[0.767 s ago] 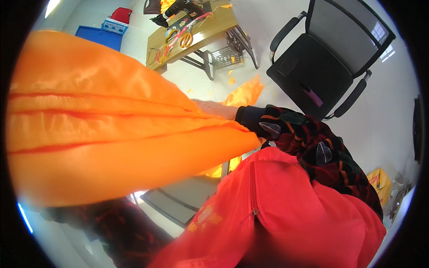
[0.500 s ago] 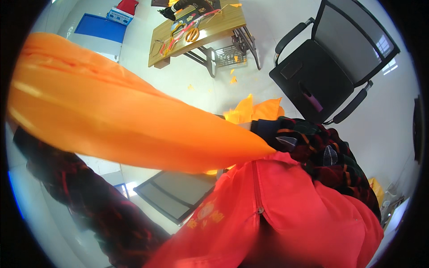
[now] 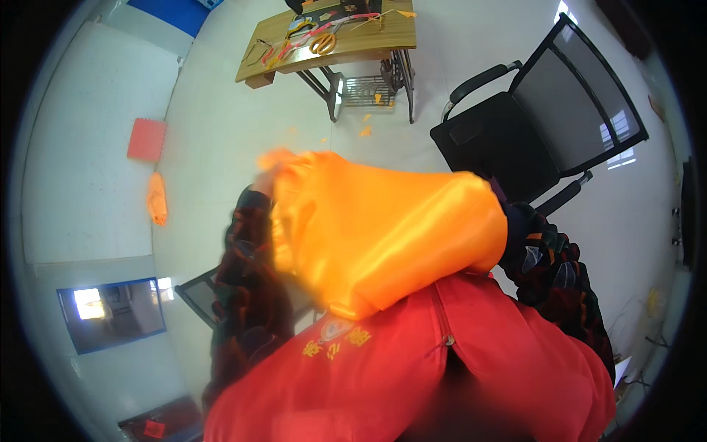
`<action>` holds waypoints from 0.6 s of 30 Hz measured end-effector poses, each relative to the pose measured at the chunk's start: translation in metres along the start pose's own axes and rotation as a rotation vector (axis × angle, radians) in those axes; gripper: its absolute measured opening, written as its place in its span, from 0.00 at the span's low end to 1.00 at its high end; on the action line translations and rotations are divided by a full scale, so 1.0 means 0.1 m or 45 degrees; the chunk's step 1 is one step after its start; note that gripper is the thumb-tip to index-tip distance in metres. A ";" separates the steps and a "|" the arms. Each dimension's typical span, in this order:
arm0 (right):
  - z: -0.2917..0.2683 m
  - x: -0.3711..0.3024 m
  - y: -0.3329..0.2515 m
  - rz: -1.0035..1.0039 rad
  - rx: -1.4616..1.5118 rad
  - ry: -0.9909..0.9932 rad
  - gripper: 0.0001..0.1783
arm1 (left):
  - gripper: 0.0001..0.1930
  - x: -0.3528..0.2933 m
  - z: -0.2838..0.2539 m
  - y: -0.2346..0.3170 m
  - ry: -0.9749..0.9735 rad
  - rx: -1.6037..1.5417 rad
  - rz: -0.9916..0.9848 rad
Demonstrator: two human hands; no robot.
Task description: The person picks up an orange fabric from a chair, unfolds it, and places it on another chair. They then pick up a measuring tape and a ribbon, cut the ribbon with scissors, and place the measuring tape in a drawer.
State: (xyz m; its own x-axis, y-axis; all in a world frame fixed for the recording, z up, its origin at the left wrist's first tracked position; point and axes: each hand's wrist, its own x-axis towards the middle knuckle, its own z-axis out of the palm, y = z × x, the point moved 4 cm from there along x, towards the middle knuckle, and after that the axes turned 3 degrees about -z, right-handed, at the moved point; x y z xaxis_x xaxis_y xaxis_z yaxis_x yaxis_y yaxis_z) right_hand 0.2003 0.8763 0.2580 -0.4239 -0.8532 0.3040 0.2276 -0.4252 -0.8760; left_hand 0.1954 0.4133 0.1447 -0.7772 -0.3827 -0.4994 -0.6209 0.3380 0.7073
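A shiny orange cloth (image 3: 383, 228) spans the space in front of me, bunched on the left and rounded at its right end. At its left edge is my left hand (image 3: 266, 181), blurred and partly covered, closed on the gathered fabric. My right sleeve (image 3: 541, 250) leads up to the cloth's right end. My right hand is hidden there by the fabric, so its fingers do not show. The lower edge of the cloth hangs against my red apron (image 3: 353, 383), which has a zip down its front.
Ahead stands a wooden sewing-machine table (image 3: 368, 44) with orange-handled scissors (image 3: 322, 44) on it. A black office chair (image 3: 508, 140) is at the right. Orange scraps (image 3: 366, 131) lie on the floor. An orange cloth piece (image 3: 156, 199) and a pink mat (image 3: 147, 140) are at the left.
My left hand has come inward from the far left, and the stretched cloth has become shorter and bunched between my arms. The view has shifted, showing more of the left wall.
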 end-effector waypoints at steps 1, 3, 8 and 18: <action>0.00 -0.02 -0.05 0.009 -0.011 0.013 0.26 | 0.21 -0.02 0.34 -0.11 -0.164 0.388 0.241; -0.08 -0.07 -0.22 0.010 -0.047 0.052 0.26 | 0.24 -0.16 0.94 -0.17 -0.394 0.266 0.307; -0.21 -0.08 -0.56 0.002 -0.132 0.155 0.25 | 0.37 -0.94 1.53 1.00 -0.897 -1.029 0.318; -0.33 0.17 -0.65 0.056 -0.215 0.224 0.24 | 0.64 -2.48 1.18 1.82 -0.314 -0.394 1.211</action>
State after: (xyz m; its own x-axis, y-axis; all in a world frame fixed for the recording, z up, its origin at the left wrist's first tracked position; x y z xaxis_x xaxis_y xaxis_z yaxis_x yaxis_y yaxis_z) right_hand 0.1492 0.8989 0.3075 -0.5660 -0.7979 0.2074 0.1058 -0.3197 -0.9416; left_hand 0.2627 0.6711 0.3380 -0.9543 0.1266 0.2706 0.2888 0.1592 0.9441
